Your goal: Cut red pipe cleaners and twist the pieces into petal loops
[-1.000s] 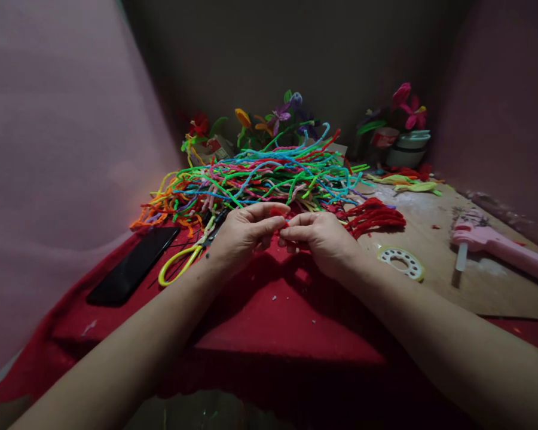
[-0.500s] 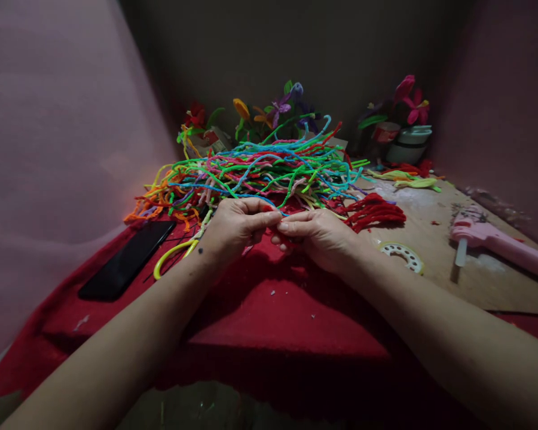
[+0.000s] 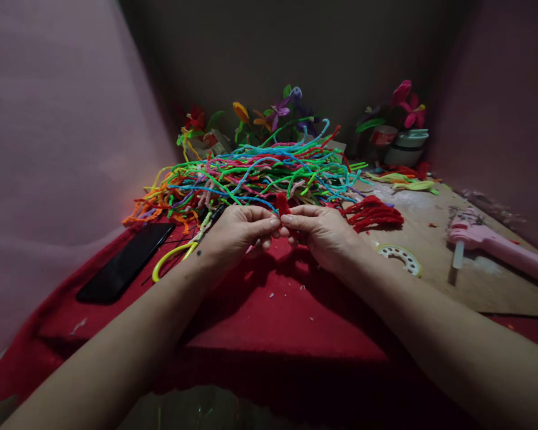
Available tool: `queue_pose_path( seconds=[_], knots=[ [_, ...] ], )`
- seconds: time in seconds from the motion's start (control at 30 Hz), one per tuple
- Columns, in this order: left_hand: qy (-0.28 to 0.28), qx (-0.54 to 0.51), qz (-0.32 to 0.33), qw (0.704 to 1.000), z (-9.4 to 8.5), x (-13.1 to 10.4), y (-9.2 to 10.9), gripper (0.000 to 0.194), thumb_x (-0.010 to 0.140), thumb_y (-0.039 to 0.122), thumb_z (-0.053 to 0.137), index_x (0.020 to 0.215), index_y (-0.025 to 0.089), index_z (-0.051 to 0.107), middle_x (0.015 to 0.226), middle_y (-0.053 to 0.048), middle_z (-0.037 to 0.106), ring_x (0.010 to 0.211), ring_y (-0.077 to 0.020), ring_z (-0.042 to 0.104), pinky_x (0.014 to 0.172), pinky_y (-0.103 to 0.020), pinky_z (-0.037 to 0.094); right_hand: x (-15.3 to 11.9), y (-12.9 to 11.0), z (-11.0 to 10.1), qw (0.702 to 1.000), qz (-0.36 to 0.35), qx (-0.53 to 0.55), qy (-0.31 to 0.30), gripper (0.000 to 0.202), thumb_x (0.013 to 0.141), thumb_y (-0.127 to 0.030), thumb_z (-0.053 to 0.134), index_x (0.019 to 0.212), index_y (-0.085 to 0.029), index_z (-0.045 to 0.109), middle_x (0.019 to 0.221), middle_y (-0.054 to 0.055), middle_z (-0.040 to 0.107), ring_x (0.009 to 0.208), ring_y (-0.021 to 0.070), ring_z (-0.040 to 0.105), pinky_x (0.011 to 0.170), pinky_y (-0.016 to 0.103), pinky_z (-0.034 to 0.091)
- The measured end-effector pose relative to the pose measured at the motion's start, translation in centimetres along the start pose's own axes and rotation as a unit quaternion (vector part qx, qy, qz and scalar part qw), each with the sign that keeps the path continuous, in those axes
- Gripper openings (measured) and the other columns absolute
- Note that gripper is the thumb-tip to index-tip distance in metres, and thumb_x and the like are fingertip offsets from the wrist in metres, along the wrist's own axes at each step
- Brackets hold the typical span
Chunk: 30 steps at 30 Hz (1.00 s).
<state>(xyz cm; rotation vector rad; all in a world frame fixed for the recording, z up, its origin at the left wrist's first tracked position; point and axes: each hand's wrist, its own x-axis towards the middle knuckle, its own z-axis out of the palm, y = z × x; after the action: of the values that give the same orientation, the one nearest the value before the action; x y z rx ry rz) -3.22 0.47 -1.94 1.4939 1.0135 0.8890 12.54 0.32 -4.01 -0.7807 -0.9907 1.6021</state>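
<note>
While the left hand (image 3: 235,234) and right hand (image 3: 323,234) pinch a small red pipe-cleaner piece (image 3: 283,205) between their fingertips at centre frame, a multicoloured pipe-cleaner pile (image 3: 255,173) lies just behind, yellow-handled scissors (image 3: 176,255) and a black phone (image 3: 124,263) sit left, and a pink glue gun (image 3: 493,243) rests right on the surface (image 3: 434,221).

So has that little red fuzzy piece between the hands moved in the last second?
Yes. The red piece has come up: it now stands clear above the fingertips, pinched by both hands in front of the pile of coloured pipe cleaners; earlier it was mostly hidden.
</note>
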Motion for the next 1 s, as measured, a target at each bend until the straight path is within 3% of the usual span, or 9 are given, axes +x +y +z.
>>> queue_pose_path(
  seconds=[0.17, 0.4, 0.6, 0.73, 0.83, 0.93, 1.0],
  knots=[
    [-0.003, -0.022, 0.003, 1.0, 0.6, 0.2, 0.1, 0.004, 0.067, 0.015, 0.058, 0.064, 0.013, 0.059, 0.058, -0.001, 0.061, 0.04, -0.007, 0.048, 0.036, -0.018, 0.037, -0.1, 0.3, 0.3, 0.999, -0.029, -0.033, -0.009, 0.01, 0.062, -0.017, 0.066, 0.058, -0.011, 0.058, 0.052, 0.0, 0.059, 0.044, 0.0063, 0.048, 0.047, 0.022, 0.034],
    [-0.045, -0.047, -0.024, 0.998, 0.3, 0.1, 0.4, 0.002, 0.066, 0.015, 0.059, 0.066, 0.014, 0.058, 0.063, -0.003, 0.063, 0.052, -0.0138, 0.059, 0.044, -0.024, 0.047, -0.2, 0.1, 0.4, 0.998, -0.008, -0.062, -0.015, 0.013, 0.063, -0.02, 0.064, 0.057, -0.013, 0.055, 0.053, 0.0, 0.058, 0.043, 0.0064, 0.047, 0.048, 0.023, 0.037],
    [0.05, 0.062, 0.061, 0.995, 0.1, 0.0, 0.8, 0.026, 0.067, 0.03, 0.065, 0.089, 0.017, 0.066, 0.074, -0.001, 0.065, 0.055, -0.0074, 0.053, 0.053, -0.019, 0.041, -0.7, -0.1, 0.7, 0.991, 0.003, -0.133, 0.01, 0.014, 0.063, -0.02, 0.063, 0.055, -0.013, 0.055, 0.052, 0.001, 0.059, 0.043, 0.0062, 0.045, 0.047, 0.022, 0.036],
    [0.073, 0.088, 0.07, 0.991, 0.6, 0.0, 0.6, 0.021, 0.068, 0.032, 0.064, 0.077, 0.014, 0.069, 0.067, -0.002, 0.064, 0.057, -0.0098, 0.053, 0.057, -0.022, 0.042, -0.7, 0.2, 0.6, 0.978, -0.03, -0.203, -0.026, 0.012, 0.065, -0.02, 0.06, 0.055, -0.012, 0.059, 0.052, 0.001, 0.058, 0.047, 0.0081, 0.047, 0.05, 0.024, 0.036],
    [0.123, 0.162, 0.132, 0.97, 1.2, 0.0, 0.3, 0.018, 0.071, 0.03, 0.061, 0.067, 0.013, 0.067, 0.064, -0.003, 0.062, 0.06, -0.0119, 0.054, 0.059, -0.024, 0.042, -0.7, 0.4, 0.7, 0.964, -0.053, -0.259, -0.02, 0.013, 0.067, -0.019, 0.057, 0.055, -0.013, 0.059, 0.051, 0.0, 0.056, 0.047, 0.0081, 0.045, 0.051, 0.023, 0.034],
    [0.166, 0.259, 0.244, 0.919, 1.6, -0.1, 0.0, 0.014, 0.072, 0.026, 0.059, 0.067, 0.017, 0.068, 0.071, -0.004, 0.063, 0.067, -0.013, 0.055, 0.066, -0.024, 0.043, -0.9, 0.2, 0.9, 0.956, -0.054, -0.289, -0.012, 0.018, 0.069, -0.019, 0.054, 0.052, -0.013, 0.056, 0.049, -0.001, 0.053, 0.045, 0.0071, 0.041, 0.049, 0.023, 0.032],
    [0.177, 0.288, 0.28, 0.899, 1.7, -0.1, -0.2, 0.012, 0.072, 0.025, 0.059, 0.07, 0.018, 0.069, 0.074, -0.004, 0.063, 0.07, -0.0132, 0.056, 0.068, -0.023, 0.043, -1.0, 0.1, 1.0, 0.952, -0.053, -0.303, -0.006, 0.02, 0.07, -0.018, 0.053, 0.051, -0.014, 0.055, 0.047, -0.001, 0.052, 0.043, 0.0065, 0.038, 0.048, 0.023, 0.03]
  ],
)
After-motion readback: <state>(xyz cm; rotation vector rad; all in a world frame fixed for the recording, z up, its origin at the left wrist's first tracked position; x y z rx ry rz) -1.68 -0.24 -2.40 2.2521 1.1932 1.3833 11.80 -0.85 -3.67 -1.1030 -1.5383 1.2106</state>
